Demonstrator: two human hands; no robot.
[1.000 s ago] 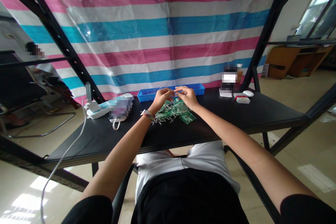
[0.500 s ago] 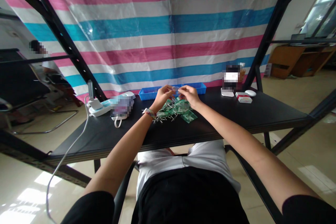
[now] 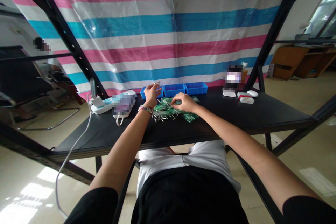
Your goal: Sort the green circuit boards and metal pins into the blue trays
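Note:
My left hand (image 3: 151,95) is raised over the left end of a row of blue trays (image 3: 174,90). Its thumb and forefinger pinch a small thin piece (image 3: 158,83), too small to name exactly; the other fingers are spread. Lower and to the right, my right hand (image 3: 186,103) reaches into a pile of green-printed clear plastic bags (image 3: 191,116), thumb and fingertips drawn together at the pile's top. Whatever lies between those fingertips cannot be made out. Slim metal pins, like rivets (image 3: 164,117), stick out along the pile's front edge.
A power strip (image 3: 105,106) with a plugged-in charger and a blurred device with a strap (image 3: 123,107) lie left. On the right are a phone on a stand (image 3: 229,92), a small red-and-white box (image 3: 246,98) and a white mouse (image 3: 252,93). Black rack posts flank the black table (image 3: 210,119).
My hands were together above the pile and have come apart. The left moved left and up with the small piece; the right dropped onto the pile. More of the blue trays shows.

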